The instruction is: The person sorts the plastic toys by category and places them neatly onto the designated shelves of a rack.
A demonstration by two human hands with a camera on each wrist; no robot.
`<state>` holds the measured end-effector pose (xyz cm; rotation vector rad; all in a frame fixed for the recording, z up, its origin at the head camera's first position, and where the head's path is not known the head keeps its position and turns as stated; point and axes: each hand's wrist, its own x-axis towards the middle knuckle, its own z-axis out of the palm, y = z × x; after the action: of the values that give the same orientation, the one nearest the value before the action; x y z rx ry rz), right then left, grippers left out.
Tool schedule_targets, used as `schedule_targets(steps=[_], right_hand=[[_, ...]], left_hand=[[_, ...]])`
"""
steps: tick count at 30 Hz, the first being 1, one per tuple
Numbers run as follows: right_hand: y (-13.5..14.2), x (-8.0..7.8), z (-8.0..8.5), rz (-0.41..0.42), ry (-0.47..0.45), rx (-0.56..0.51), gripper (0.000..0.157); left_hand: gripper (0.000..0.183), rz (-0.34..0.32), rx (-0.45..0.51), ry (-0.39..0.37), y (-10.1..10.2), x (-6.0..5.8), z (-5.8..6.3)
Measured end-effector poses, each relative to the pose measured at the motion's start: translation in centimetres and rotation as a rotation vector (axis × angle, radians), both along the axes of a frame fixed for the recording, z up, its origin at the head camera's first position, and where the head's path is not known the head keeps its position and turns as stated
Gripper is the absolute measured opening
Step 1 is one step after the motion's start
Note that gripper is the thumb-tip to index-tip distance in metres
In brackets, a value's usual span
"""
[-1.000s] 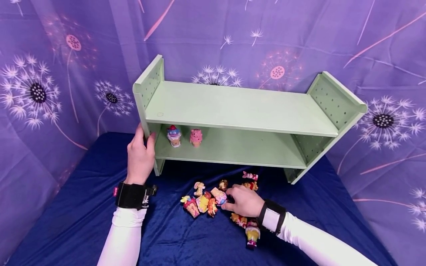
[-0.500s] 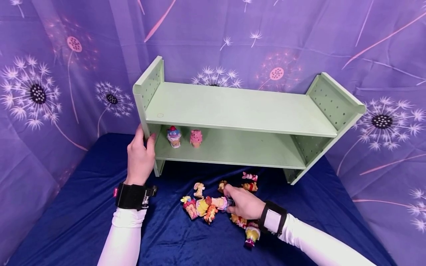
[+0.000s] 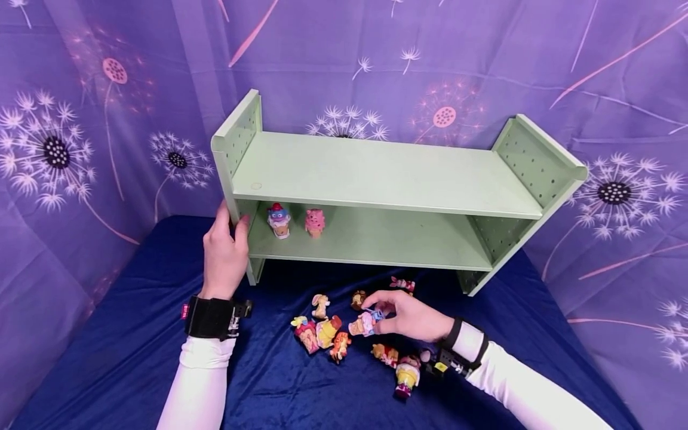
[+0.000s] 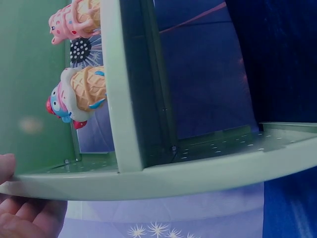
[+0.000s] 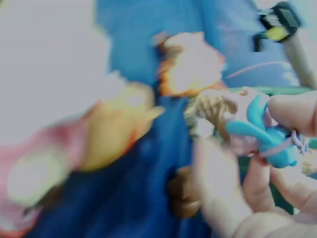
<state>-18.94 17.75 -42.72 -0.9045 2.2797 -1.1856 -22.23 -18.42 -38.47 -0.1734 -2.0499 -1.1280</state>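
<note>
My left hand grips the left side panel of a pale green two-tier shelf, thumb on the inner side. In the left wrist view its fingers wrap under the panel's edge. My right hand pinches an ice-cream-cone figurine, pink with blue arms, between thumb and fingers, low over the blue cloth. The right wrist view shows its waffle cone and blue parts close up. On the lower tier, at the left, stand a blue-faced cone figurine with a red top and a pink cone figurine.
Several small figurines lie on the blue cloth: a cream rabbit, an orange tiger, a yellow-skirted one, a bear and a brown one. A purple dandelion curtain hangs behind.
My right hand has taken hold of the pink-and-blue cone figurine and drawn it right, away from the cluster. The tiger shifted slightly down. My left hand keeps its grip on the shelf.
</note>
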Motion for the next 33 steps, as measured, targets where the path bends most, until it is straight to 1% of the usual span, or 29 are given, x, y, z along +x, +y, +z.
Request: schedule_targets(steps=[3, 5, 10, 12, 15, 17, 19, 22, 24, 25, 27, 29, 31, 33], right_hand=[[0.2, -0.1, 1.0, -0.024, -0.070, -0.060, 0.040], [0.3, -0.2, 1.8, -0.033, -0.175, -0.150, 0.041], [0.5, -0.3, 3.8, -0.049, -0.457, -0.422, 0.044], [0.7, -0.4, 4.4, -0.050, -0.497, -0.482, 0.044], [1.0, -0.6, 5.1, -0.042, -0.550, -0.555, 0.041], [1.1, -0.6, 5.4, -0.041, -0.569, -0.586, 0.039], [0.9, -0.7, 5.6, -0.059, -0.572, -0.601, 0.038], [0.5, -0.8, 6.1, -0.118, -0.520, -0.598, 0.043], [0.2, -1.1, 6.5, -0.163, -0.446, -0.567, 0.047], [0.0, -1.3, 6.8, -0.182, -0.388, -0.532, 0.049], [-0.3, -1.8, 7.5, -0.193, -0.236, -0.432, 0.047], [-0.7, -2.4, 8.4, -0.190, -0.040, -0.306, 0.043], [-1.3, -3.3, 9.5, -0.194, 0.126, -0.203, 0.039], [-2.0, -4.1, 10.2, -0.210, 0.248, -0.133, 0.034]], left_hand=[[0.046, -0.007, -0.001, -0.011, 0.0, 0.1, 0.0], [0.046, -0.012, 0.000, -0.017, 0.0, 0.1, 0.0], [0.047, -0.013, 0.004, -0.015, 0.1, 0.2, 0.0], [0.047, -0.014, 0.001, -0.016, 0.1, 0.1, 0.0], [0.047, -0.021, -0.001, -0.019, 0.1, 0.1, 0.0], [0.046, -0.025, 0.001, -0.020, 0.1, 0.1, 0.1], [0.046, -0.023, 0.003, -0.016, 0.1, 0.1, 0.1], [0.046, -0.022, 0.005, -0.011, 0.1, 0.0, 0.2], [0.046, -0.022, 0.006, -0.009, 0.0, 0.0, 0.2], [0.047, -0.023, 0.006, -0.009, 0.0, 0.0, 0.2], [0.048, -0.023, 0.005, -0.011, 0.0, 0.1, 0.1], [0.048, -0.022, 0.004, -0.013, -0.1, 0.1, 0.1], [0.047, -0.019, 0.004, -0.013, -0.1, 0.1, 0.1], [0.045, -0.013, 0.003, -0.014, -0.1, 0.1, 0.1]])
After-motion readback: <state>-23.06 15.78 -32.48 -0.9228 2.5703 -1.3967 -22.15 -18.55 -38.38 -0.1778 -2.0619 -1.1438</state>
